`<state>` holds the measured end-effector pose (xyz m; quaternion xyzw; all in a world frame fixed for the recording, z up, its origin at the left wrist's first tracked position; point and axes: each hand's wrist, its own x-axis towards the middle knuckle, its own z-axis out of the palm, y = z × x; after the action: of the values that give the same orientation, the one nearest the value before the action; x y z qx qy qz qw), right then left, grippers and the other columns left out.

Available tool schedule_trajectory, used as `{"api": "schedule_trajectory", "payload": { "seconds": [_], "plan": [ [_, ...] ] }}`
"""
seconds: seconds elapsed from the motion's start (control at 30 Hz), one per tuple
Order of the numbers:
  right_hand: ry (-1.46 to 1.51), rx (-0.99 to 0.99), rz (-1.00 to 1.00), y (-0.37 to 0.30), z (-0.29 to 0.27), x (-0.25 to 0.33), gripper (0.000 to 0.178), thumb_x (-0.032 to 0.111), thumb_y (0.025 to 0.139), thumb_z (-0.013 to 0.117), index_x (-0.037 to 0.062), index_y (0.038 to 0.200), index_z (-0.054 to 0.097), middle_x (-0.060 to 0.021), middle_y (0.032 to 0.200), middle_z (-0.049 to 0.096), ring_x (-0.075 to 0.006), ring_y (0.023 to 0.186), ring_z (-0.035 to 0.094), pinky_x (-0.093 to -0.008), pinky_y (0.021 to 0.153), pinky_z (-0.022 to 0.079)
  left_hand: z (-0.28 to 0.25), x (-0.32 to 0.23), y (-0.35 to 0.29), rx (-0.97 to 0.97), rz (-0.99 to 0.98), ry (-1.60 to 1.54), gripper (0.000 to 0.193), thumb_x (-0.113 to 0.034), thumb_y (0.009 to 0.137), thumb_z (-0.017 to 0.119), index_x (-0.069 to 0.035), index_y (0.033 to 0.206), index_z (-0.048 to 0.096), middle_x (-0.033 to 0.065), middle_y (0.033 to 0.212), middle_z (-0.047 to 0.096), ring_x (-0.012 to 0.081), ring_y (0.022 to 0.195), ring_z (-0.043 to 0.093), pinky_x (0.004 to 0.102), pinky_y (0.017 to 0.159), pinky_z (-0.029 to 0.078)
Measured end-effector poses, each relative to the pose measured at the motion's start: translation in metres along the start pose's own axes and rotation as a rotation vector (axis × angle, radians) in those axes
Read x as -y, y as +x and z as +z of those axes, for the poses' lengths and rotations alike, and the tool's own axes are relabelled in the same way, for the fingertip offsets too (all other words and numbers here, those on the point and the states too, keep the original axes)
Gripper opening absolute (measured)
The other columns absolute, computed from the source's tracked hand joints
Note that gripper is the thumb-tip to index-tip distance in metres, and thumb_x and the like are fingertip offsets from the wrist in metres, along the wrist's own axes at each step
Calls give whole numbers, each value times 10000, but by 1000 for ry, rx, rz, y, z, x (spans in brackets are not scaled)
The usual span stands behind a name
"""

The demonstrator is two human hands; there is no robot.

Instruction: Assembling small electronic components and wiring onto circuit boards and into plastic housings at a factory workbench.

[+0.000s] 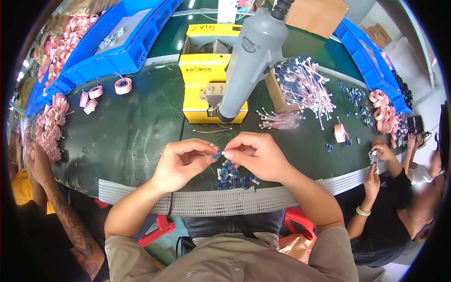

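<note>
The near edge of the dark green table [122,136], trimmed with a pale perforated strip [225,202], curves just below the fingers; a wide stretch of glossy surface opens to their left, and a narrower one to their right. The left hand [178,164] closes its thumb and fingertips on a small blue circuit board [218,154], while the right hand [260,156] pinches a tiny white part [223,152] at its right end, so the fingers almost meet. Right below them lies a loose pile of flat, angular blue boards [230,178]. Beyond the fingers runs a thin cable [206,131], then a boxy yellow machine [202,75] with a thick, smooth grey tool [251,56] slanting before it, blocking the way forward. Farther right are bundled thin wires [279,120] and a cardboard box [277,94]; far left sit pink rolls [123,87].
</note>
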<state>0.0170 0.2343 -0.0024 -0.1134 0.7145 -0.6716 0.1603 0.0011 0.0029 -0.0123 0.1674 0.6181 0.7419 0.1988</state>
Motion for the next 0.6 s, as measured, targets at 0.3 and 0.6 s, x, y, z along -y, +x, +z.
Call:
{"api": "schedule_trajectory", "payload": {
  "seconds": [0.3,0.6],
  "plan": [
    [-278,-84,-228,3,7,2,85,31,905,701,-28,965,693,-76,851,655,-131,755,669,-262,684,545,5,9,-1,-95,-30,24,185,89,895,668,19,1056,607,101,969,717,123,884,689,261,821,575],
    [-389,-116,-279,2,9,1,91,44,879,715,-17,943,691,-94,826,648,-171,735,681,-287,670,549,7,9,0,-107,3,94,140,73,902,670,35,1031,628,85,949,723,107,876,684,255,796,577]
  ]
}}
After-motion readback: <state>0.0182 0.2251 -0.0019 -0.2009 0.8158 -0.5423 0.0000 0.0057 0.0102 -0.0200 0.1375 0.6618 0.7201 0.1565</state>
